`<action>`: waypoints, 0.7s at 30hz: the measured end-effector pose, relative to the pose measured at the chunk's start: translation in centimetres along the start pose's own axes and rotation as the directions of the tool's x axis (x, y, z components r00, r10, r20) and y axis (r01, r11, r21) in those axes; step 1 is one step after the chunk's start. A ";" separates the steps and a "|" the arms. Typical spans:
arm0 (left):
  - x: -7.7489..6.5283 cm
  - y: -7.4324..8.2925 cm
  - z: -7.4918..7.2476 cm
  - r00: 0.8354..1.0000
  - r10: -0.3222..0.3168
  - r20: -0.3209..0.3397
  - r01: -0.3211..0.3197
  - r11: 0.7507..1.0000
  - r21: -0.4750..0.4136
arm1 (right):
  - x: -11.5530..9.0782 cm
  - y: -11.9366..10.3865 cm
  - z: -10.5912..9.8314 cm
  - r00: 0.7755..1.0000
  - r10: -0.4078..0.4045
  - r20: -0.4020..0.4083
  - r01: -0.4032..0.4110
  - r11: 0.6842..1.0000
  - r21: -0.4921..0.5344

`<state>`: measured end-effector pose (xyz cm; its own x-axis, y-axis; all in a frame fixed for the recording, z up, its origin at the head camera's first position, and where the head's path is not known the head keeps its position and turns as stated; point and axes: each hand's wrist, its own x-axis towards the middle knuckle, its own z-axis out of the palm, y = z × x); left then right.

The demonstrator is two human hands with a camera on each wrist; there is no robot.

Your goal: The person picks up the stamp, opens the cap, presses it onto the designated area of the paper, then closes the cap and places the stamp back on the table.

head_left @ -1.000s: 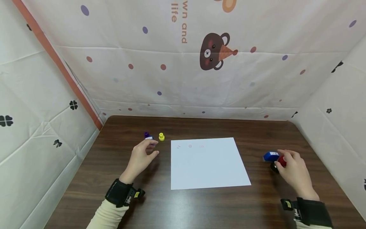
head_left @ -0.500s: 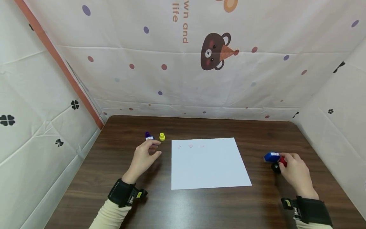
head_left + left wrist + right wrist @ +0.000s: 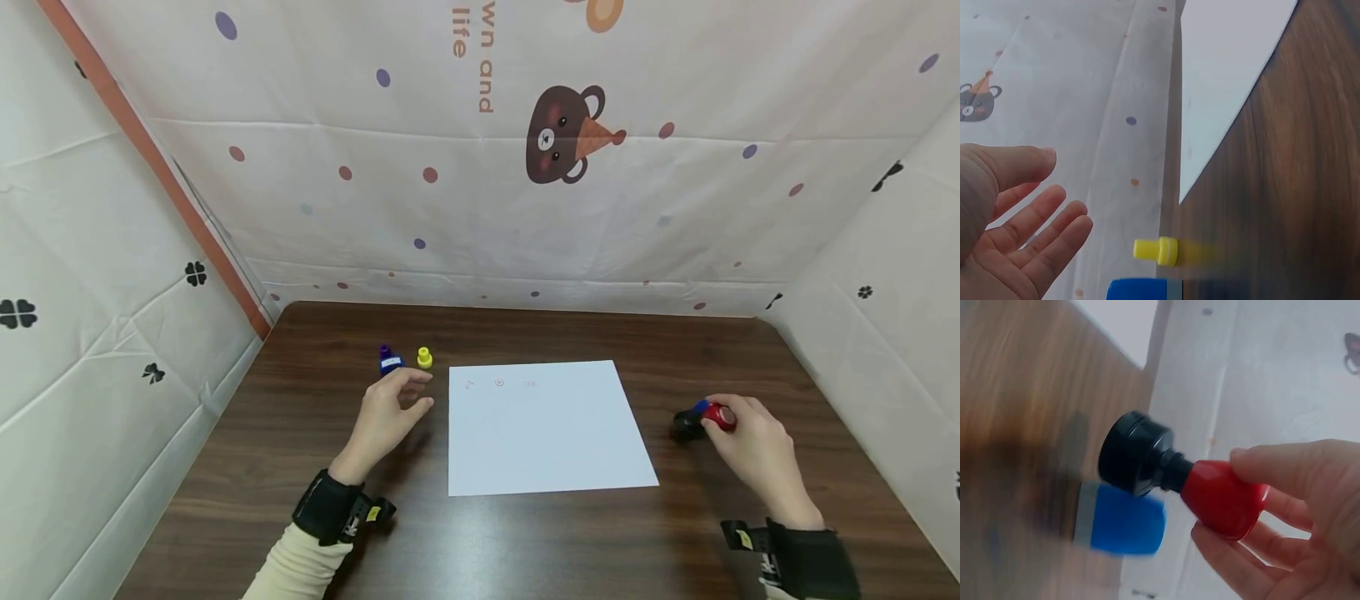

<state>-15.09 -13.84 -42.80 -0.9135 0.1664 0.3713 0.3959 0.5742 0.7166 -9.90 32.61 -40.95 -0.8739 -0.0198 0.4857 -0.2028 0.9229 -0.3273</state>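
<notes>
My right hand (image 3: 761, 450) grips the red handle of a stamp (image 3: 1225, 499) with a round black base. It is tilted, the black base pointing left in the head view and apart from the table in the right wrist view. A blue block-like item (image 3: 1127, 519) stands behind it on the table, mostly hidden in the head view. My left hand (image 3: 381, 423) hovers with relaxed fingers, thumb apart, holding nothing. Just beyond it are a small blue item with a purple top and white label (image 3: 390, 362) and a small yellow stamp-like piece (image 3: 424, 358).
A white sheet of paper (image 3: 551, 433) lies mid-table, with a few faint reddish marks (image 3: 499, 382) along its top left. The dark wooden table (image 3: 525, 542) is bordered by white patterned cloth (image 3: 480, 208) at the back and both sides.
My right hand has moved left, lifting and tilting the stamp, whose black base now passes in front of the blue block. My left hand has drifted slightly right.
</notes>
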 end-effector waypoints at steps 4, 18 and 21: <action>0.1 0.6 0.8 1.000 -0.001 0.000 0.001 1.000 -0.020 | 0.5 -1.3 0.8 1.000 -0.014 -0.010 0.015 0.997 0.072; 1.0 3.1 5.0 0.999 0.034 -0.019 -0.036 0.996 -0.085 | 1.7 -3.2 6.4 0.983 0.176 0.051 -0.183 0.916 0.356; 1.2 3.7 5.8 0.999 0.038 -0.024 -0.041 0.992 -0.115 | 1.9 -2.5 8.4 0.982 0.177 0.062 -0.187 0.896 0.404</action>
<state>-15.25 -6.93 -43.15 -0.8952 0.1692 0.4124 0.4410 0.4706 0.7642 -14.72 27.00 -46.03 -0.9218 0.1197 0.3686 -0.1966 0.6751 -0.7110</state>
